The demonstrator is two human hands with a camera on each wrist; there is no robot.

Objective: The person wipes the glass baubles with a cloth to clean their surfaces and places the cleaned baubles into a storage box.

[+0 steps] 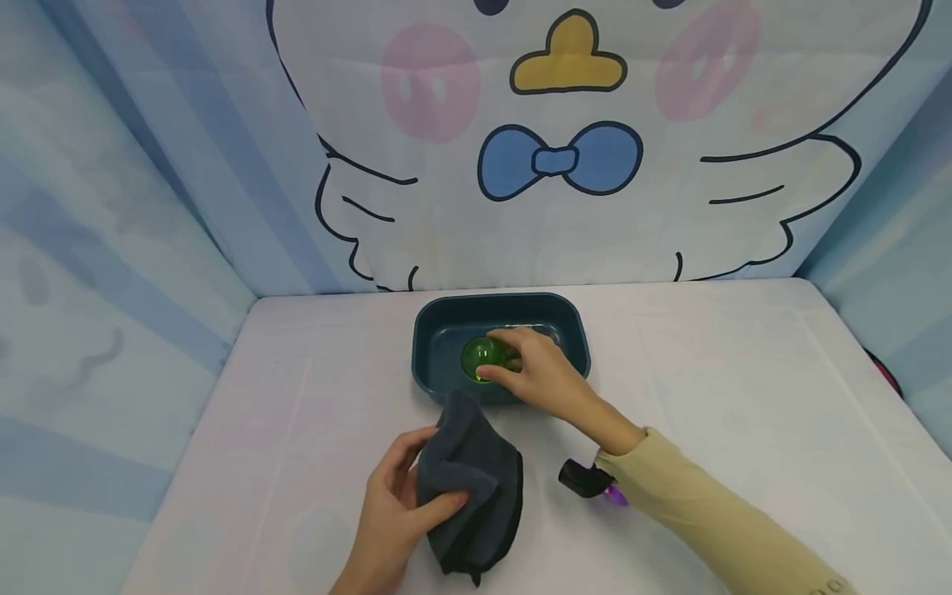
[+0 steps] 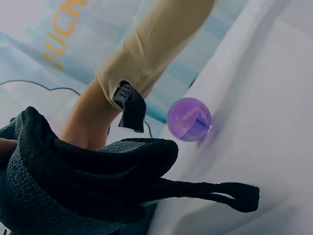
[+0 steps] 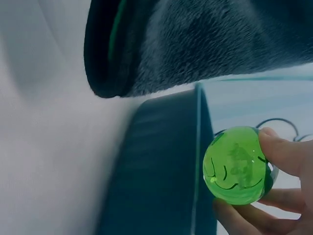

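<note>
A clear green ball (image 1: 482, 359) is pinched between the thumb and fingers of my right hand (image 1: 537, 368), over the dark teal basin (image 1: 439, 306). In the right wrist view the green ball (image 3: 237, 165) shows thin dark lines on it, and the fingers wrap its far side. My left hand (image 1: 397, 504) grips a folded dark grey cloth (image 1: 472, 487) in front of the basin, thumb on top. Seen from the left wrist, the cloth (image 2: 63, 181) has black edging and a small hanging loop.
On the white table (image 1: 245, 463) a clear purple ball (image 2: 189, 119) lies right of the cloth, mostly hidden in the head view by the right sleeve (image 1: 692, 504) and a black device (image 1: 583, 479) at that wrist. A printed curtain (image 1: 446, 215) stands behind the basin.
</note>
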